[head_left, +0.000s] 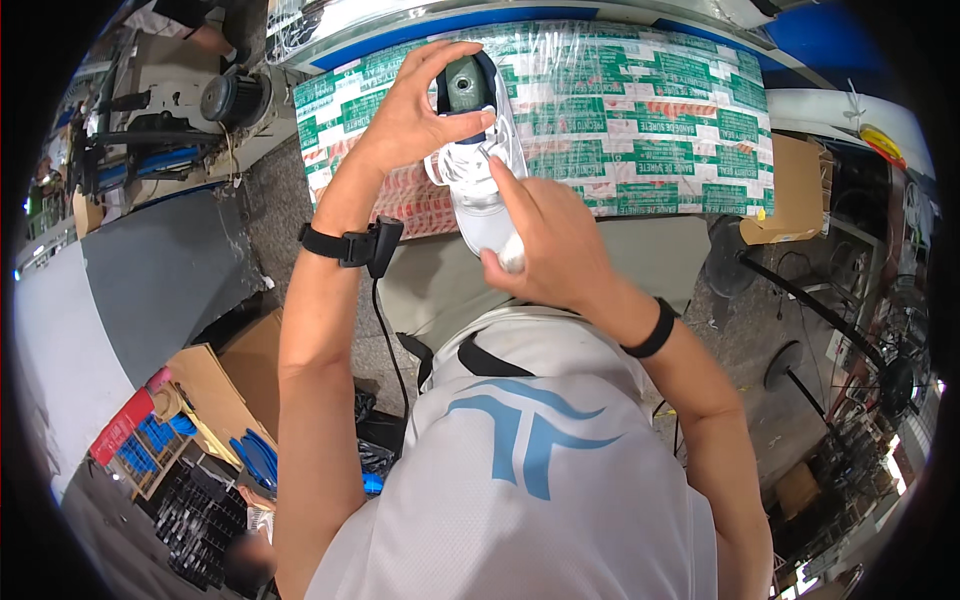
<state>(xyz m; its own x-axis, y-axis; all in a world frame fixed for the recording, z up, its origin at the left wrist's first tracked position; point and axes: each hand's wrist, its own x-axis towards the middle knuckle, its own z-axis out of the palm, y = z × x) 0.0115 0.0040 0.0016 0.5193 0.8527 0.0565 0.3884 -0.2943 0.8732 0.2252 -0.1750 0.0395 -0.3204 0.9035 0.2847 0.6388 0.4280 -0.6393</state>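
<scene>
A white lace-up sneaker (pixel 475 190) points its toe toward me above the table's near edge. Inside its dark collar sits a dark green shoe last (pixel 464 85) with a round hole on top. My left hand (pixel 425 105) grips the heel end, fingers round the far side and thumb across the collar. My right hand (pixel 550 230) is at the toe and laces, its index finger stretched along the shoe's right side. Between its thumb and curled fingers shows a small white wad (pixel 512 254), too blurred to tell if it is cloth. The shoe's sole is hidden.
Green, white and red printed tape wrapping covers the table (pixel 640 130). A cardboard box (pixel 790 190) stands at its right end. A grey panel (pixel 170 285) and cardboard sheets (pixel 245 375) are at my left. Machinery with a motor (pixel 232 98) stands far left; a black-based stand (pixel 725 258) is at right.
</scene>
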